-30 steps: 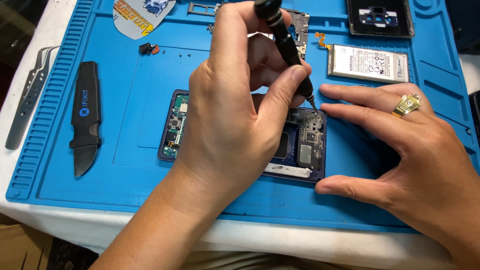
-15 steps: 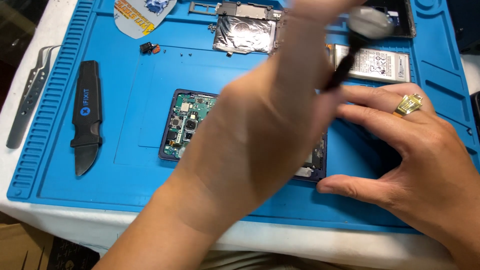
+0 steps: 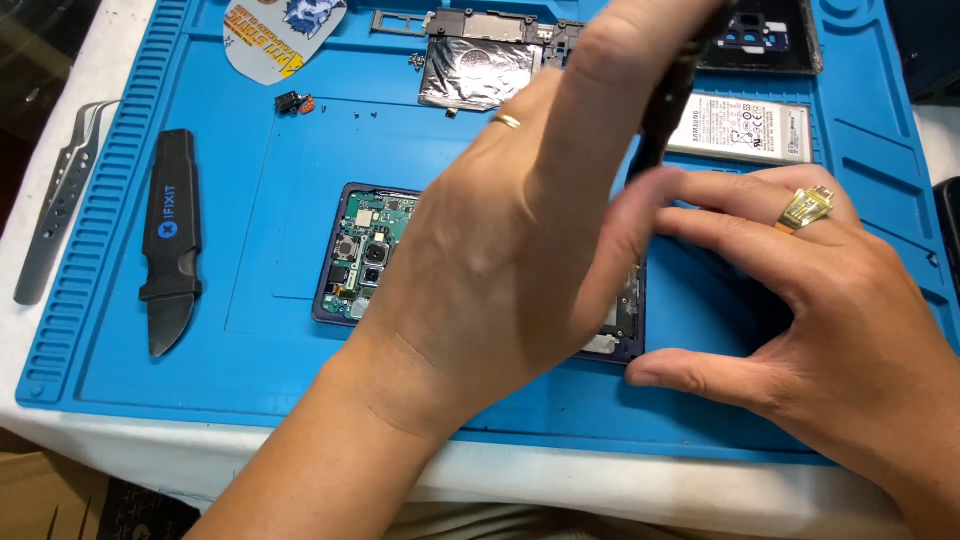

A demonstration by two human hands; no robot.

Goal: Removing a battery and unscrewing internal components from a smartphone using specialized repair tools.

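Fingers of the left hand [image 3: 500, 240] pinch a black screwdriver [image 3: 665, 100] above the opened phone [image 3: 370, 250]; the right hand [image 3: 800, 300], fingers spread, braces its right end.

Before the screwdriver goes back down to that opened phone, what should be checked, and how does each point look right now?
1. Opened phone flat on blue mat: ok.
2. Right hand bracing the phone's end, thumb and fingers at its edge: ok.
3. Left hand gripping the black screwdriver: ok.
4. Screwdriver tip in sight: cannot tell, hidden behind the hands.
5. Battery and metal shield plate set aside, apart from the phone: ok.
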